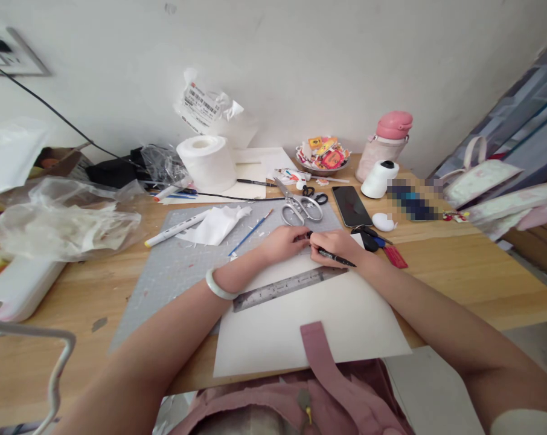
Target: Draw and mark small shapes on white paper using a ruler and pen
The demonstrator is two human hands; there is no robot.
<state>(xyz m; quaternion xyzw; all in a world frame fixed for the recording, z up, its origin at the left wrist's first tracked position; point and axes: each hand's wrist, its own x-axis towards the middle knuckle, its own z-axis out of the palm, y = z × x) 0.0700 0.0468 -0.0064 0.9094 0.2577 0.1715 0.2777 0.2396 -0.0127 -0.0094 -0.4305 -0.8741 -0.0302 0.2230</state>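
A black pen [341,260] is in my right hand [332,244], its back end pointing down to the right across my wrist. My left hand [282,243] meets the right one at the pen's other end. Its fingers are pinched together around something small and dark, mostly hidden. Under both hands lies a large sheet of white paper [273,338]. A steel ruler [287,289] rests slantwise on the sheet, just below my hands. Silver scissors [300,205] lie right behind them, and a thin blue paintbrush [250,232] is to the left.
A grey cutting mat [151,296] carries a white marker [178,229] and crumpled tissue [217,225]. Behind stand a paper roll [210,166], a bowl of wrapped sweets [323,155], a thread cone [380,179] and a pink bottle [382,151]. A phone [351,205] lies right.
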